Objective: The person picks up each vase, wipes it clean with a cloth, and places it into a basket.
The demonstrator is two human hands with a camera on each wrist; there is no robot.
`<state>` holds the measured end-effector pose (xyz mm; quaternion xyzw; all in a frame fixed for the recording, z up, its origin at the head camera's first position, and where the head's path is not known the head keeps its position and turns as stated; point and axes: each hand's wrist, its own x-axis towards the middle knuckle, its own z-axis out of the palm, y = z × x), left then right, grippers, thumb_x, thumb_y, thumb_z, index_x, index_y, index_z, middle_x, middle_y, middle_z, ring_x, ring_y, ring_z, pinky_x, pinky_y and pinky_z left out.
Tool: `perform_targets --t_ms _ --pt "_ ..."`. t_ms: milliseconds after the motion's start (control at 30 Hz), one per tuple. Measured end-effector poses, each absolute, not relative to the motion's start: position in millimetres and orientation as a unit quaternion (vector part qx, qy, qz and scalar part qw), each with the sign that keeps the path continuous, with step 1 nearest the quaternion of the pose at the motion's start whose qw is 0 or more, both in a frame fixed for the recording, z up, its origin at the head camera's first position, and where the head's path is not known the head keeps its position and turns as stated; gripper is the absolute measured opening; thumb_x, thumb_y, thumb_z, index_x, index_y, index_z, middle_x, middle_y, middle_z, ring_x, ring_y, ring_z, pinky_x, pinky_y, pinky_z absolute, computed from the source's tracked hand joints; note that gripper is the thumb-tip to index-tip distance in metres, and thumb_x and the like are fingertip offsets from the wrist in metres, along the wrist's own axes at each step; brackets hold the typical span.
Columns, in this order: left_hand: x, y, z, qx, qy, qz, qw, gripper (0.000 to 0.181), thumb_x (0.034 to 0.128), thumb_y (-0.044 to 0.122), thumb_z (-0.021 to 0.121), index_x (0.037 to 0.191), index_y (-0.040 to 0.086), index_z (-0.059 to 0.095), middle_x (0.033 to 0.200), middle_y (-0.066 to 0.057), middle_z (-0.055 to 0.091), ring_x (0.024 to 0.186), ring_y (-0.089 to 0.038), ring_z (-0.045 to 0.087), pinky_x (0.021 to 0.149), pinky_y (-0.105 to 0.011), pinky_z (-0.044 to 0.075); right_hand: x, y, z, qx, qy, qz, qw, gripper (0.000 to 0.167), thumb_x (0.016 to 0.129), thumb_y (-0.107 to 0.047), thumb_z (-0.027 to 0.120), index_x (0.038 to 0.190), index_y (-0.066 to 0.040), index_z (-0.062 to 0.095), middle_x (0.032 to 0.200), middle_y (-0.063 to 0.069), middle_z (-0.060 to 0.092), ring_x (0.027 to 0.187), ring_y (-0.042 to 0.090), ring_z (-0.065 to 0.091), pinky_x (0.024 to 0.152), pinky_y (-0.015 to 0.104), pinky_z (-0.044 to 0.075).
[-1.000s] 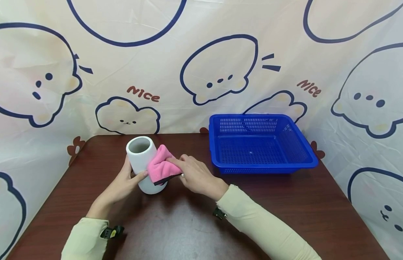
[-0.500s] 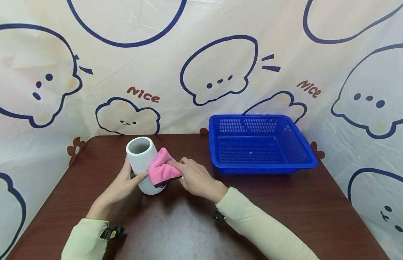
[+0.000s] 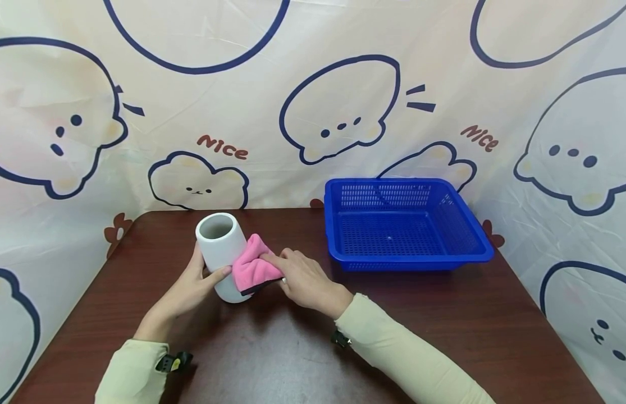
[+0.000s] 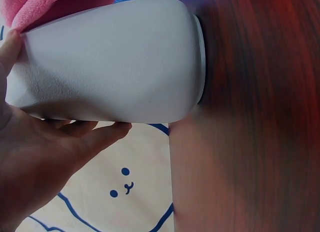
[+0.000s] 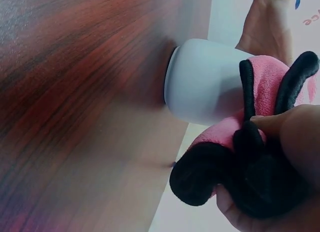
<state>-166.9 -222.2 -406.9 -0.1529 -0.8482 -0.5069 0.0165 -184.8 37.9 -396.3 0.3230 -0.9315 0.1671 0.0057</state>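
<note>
a: what seems to be the step in hand, and how would you do it well?

b: it looks like wiping the white vase with the pink cloth. i'd let the left hand only steady, while the right hand presses a flat face of cloth to the side in light, even strokes from rim to base. bunched folds would likely miss patches.

a: any trap?

b: pushing hard from one side could tip something that tall. i'd also turn it between strokes, since the left palm covers part of the wall.

a: where does it sit in the grip?

b: the left hand grasps it around the side, thumb on the near face, fingers curled behind; rim above the hold, base below. the cloth, pinched in the right hand's fingers, touches the opposite side, just beside the left thumb tip.

a: and on the desk?

b: toward the far left corner, apart from the left edge, with the blue basket by the far right corner. whether the vase leans slightly, i can't tell.
</note>
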Motion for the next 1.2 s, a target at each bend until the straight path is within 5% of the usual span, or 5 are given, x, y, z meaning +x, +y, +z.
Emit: perform_targets --t_ms 233,300,767,967,1200 --pt "-167 -223 -405 -0.151 -0.854 -0.497 0.02 0.087 0.0993 0.015 0.063 0.159 0.02 0.0 0.152 -0.015 0.029 0.134 -0.029 0.038 0.098 -0.017 0.041 -185 37 -399 0.319 -0.934 0.159 -0.007 0.059 0.094 -0.014 0.069 0.148 -0.032 0.05 0.097 0.001 0.057 0.087 0.014 0.052 0.061 0.023 0.043" --pt "-167 -223 -405 -0.152 -0.853 -0.499 0.02 0.087 0.0992 0.015 0.064 0.159 0.021 0.001 0.152 -0.014 0.029 0.134 -0.029 0.038 0.095 -0.011 0.039 -185 38 -400 0.318 -0.935 0.157 -0.011 0.059 0.095 -0.015 0.069 0.148 -0.032 0.05 0.097 0.0 0.057 0.087 0.014 0.052 0.06 0.023 0.043" --pt "-166 -223 -406 -0.15 -0.852 -0.502 0.015 0.087 0.0995 0.015 0.063 0.159 0.022 0.0 0.152 -0.015 0.029 0.134 -0.03 0.039 0.096 -0.013 0.039 -183 39 -409 0.322 -0.935 0.148 -0.026 0.06 0.095 -0.018 0.069 0.149 -0.035 0.048 0.097 0.0 0.057 0.086 0.014 0.052 0.06 0.023 0.043" --pt "-165 -222 -406 -0.15 -0.85 -0.505 0.019 0.087 0.0997 0.015 0.063 0.16 0.023 0.001 0.152 -0.013 0.03 0.131 -0.02 0.04 0.096 -0.011 0.039 -182 40 -416 0.326 -0.935 0.135 -0.029 0.059 0.095 -0.016 0.068 0.148 -0.035 0.05 0.097 0.001 0.058 0.085 0.014 0.053 0.058 0.024 0.042" --pt "-165 -222 -405 -0.148 -0.848 -0.508 0.016 0.088 0.0992 0.015 0.064 0.16 0.023 0.001 0.153 -0.013 0.028 0.135 -0.03 0.039 0.096 -0.011 0.039 -182 40 -421 0.329 -0.936 0.122 -0.03 0.059 0.094 -0.016 0.069 0.146 -0.036 0.052 0.103 0.002 0.062 0.091 0.017 0.058 0.062 0.028 0.048"
